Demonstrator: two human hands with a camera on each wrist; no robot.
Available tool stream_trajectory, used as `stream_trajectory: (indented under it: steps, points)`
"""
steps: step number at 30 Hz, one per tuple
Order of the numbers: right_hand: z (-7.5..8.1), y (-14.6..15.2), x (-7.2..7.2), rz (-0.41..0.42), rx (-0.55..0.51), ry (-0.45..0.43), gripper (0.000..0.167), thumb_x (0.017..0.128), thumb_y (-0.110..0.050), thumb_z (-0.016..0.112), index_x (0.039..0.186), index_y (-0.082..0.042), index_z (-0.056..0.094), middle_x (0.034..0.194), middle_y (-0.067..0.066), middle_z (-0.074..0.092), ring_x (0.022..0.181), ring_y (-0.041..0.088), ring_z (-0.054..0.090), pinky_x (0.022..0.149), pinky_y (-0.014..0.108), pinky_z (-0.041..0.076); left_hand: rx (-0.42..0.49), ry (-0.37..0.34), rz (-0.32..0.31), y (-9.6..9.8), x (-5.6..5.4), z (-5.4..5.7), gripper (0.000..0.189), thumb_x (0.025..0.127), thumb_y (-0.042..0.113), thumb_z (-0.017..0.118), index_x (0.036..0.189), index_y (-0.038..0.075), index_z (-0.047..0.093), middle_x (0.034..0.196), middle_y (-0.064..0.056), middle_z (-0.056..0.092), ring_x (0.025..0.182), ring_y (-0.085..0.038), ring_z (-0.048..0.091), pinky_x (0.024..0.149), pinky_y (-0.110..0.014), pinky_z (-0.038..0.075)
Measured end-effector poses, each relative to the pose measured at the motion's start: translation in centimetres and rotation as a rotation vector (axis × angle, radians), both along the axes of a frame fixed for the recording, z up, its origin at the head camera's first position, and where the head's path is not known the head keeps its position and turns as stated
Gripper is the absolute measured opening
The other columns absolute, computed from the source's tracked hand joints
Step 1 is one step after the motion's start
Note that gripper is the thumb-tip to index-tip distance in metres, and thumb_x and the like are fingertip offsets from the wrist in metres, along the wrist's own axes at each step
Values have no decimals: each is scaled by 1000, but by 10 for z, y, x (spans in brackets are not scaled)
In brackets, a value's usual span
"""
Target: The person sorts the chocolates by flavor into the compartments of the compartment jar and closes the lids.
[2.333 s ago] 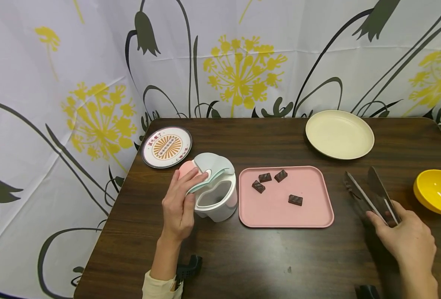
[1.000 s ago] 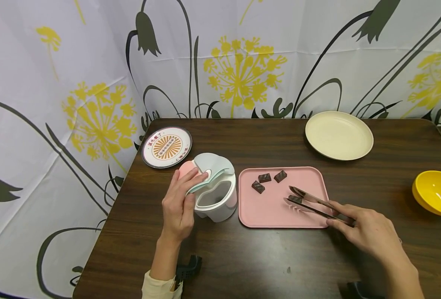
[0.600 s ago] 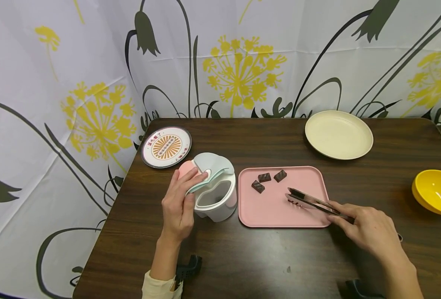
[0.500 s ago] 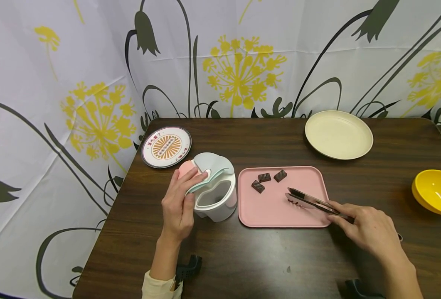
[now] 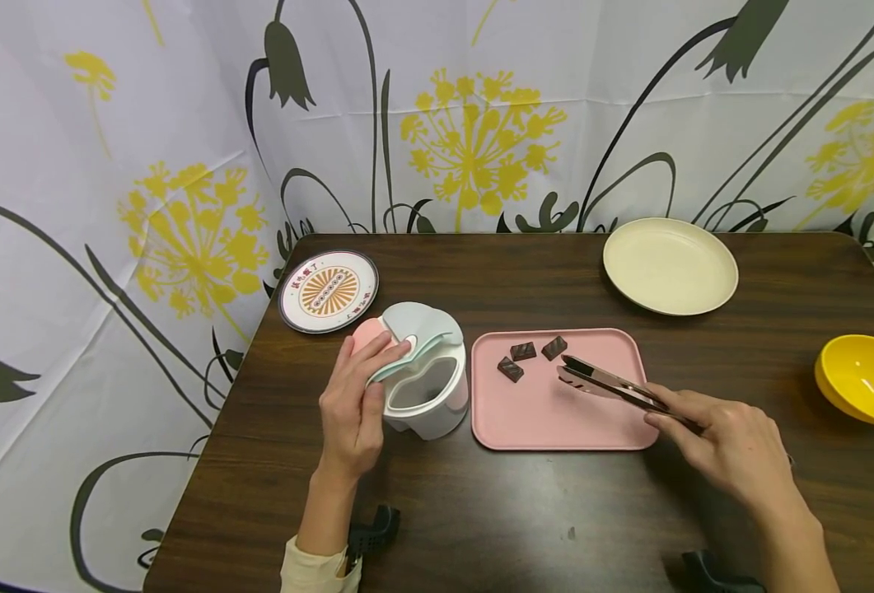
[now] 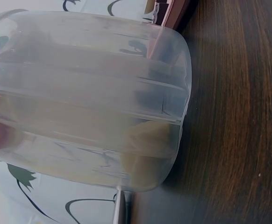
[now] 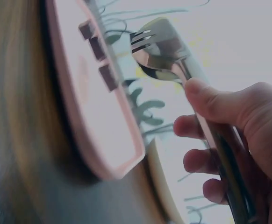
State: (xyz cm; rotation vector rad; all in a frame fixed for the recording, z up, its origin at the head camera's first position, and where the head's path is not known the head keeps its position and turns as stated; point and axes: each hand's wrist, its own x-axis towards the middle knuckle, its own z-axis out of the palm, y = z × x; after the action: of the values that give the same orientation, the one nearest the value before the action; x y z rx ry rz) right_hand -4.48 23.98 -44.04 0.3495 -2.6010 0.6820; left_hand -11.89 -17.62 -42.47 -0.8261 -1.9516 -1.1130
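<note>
My left hand [image 5: 355, 412] grips a white divided snack container [image 5: 437, 420], its fingers over the lid. One lid flap [image 5: 422, 352] is raised, leaving an open compartment on the right side. In the left wrist view the container's translucent wall [image 6: 80, 88] shows tan shapes low inside. My right hand [image 5: 733, 441] holds metal tongs [image 5: 607, 383], their ends closed together over the pink tray [image 5: 563, 428]. Whatever lies between the tong ends is hidden. Three dark chocolate pieces [image 5: 523, 351] lie on the tray just left of the tongs.
A patterned plate [image 5: 329, 292] stands at the back left and a cream plate [image 5: 670, 265] at the back right. A yellow bowl [image 5: 866, 380] sits at the far right. The container stands close beside the tray's left edge on the dark wooden table [image 5: 525, 519].
My right hand has brought the tongs left from the table's right side onto the tray and squeezed them around a fourth chocolate, now out of sight. They have since shifted slightly up-left. My left hand stays put.
</note>
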Motion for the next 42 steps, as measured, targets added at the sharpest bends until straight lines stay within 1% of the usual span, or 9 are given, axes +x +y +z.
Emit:
stream_trajectory:
  steps: [3,6,9,13,18,23,27,31,42]
  points:
    - [7,-7,-3,56,-38,95,46,67,-24,88,112,-23,77,90,-3,75,54,6,59,41,22,33,-2,0,4,0,0,0,37,101,20,41,115,-2,68,112,-12,71,116,-36,61,111,-59,25]
    - [15,-19,-6,127,-93,186,36,80,-40,79,108,-18,78,88,-3,75,56,2,59,44,19,36,-6,-2,9,0,0,0,37,101,20,41,115,-2,68,112,-12,71,116,-35,61,111,-58,25]
    - [26,-33,-8,172,-127,256,43,91,-53,63,105,-16,79,88,-3,75,60,1,62,46,19,40,-11,-9,9,0,1,0,37,101,20,41,116,-1,68,113,-12,71,116,-35,60,111,-58,25]
    - [42,-53,-12,231,-146,327,43,93,-51,60,101,-13,79,87,-2,75,59,3,64,47,20,43,-16,-19,8,-1,1,-1,38,101,20,40,117,0,67,114,-11,71,117,-34,60,111,-58,25]
    - [58,-78,-18,331,-156,362,38,95,-44,62,103,-12,78,87,-3,75,58,0,59,47,18,41,-14,-8,7,0,0,-1,37,101,20,41,116,-1,67,114,-12,71,117,-35,60,111,-58,25]
    - [64,-98,-24,401,-124,375,33,97,-41,60,110,-15,77,91,-5,74,67,4,65,51,22,46,-15,7,14,0,0,0,37,101,20,41,116,-1,68,113,-12,71,116,-34,61,111,-57,26]
    - [63,-110,-29,446,-97,360,33,98,-39,59,115,-16,75,96,-6,74,77,7,69,59,29,53,-15,4,17,-1,1,-1,36,101,19,41,116,-1,68,113,-12,71,116,-34,61,111,-57,26]
    - [63,-117,-33,486,-86,348,30,97,-35,62,117,-16,74,99,-6,74,80,8,69,62,30,53,-15,-4,13,-1,1,-1,37,102,20,41,116,-1,68,113,-11,71,116,-34,61,111,-58,25]
    - [63,-122,-36,457,-21,229,37,89,-33,72,124,-21,70,105,-8,73,79,7,69,55,28,50,-8,-1,14,0,0,0,37,101,20,41,116,-1,68,112,-12,71,116,-35,61,111,-58,25]
